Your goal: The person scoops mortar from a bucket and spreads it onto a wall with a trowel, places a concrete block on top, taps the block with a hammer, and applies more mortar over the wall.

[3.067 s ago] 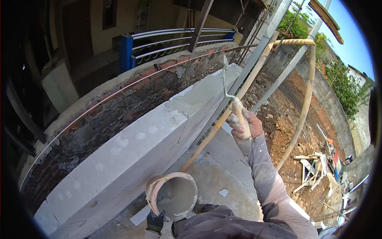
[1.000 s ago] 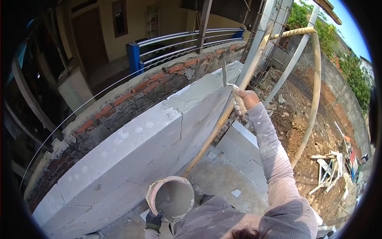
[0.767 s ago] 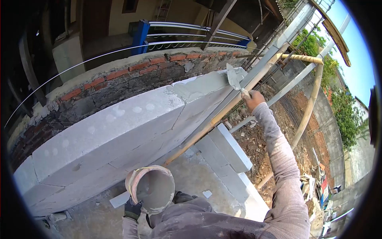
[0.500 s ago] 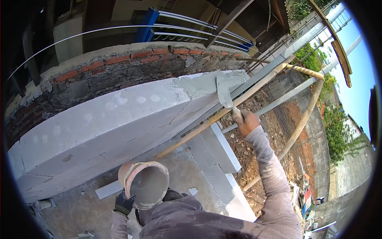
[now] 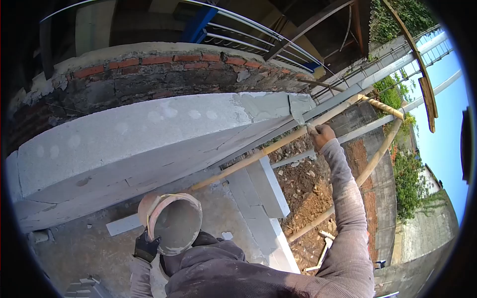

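Note:
My right hand (image 5: 322,136) is closed round the handle of a trowel (image 5: 300,107), whose blade lies at the far right end of the pale block wall (image 5: 124,129). Grey wet mortar (image 5: 266,106) covers the wall top just left of the blade. Down at the lower left, my left hand (image 5: 146,246), in a dark glove, grips the rim of a bucket (image 5: 176,223). The bucket is tilted, and grey mortar shows inside it.
A bamboo pole (image 5: 258,155) and a metal post (image 5: 343,99) slant close by the wall's right end. Behind runs an old brick wall (image 5: 164,74). Low blocks (image 5: 263,186) stand right of the floor, beside rubble soil (image 5: 308,188).
The trowel, earlier raised and upright, has come down onto the wall top and then shifted toward its far end. The view has turned, and the left hand still holds the bucket.

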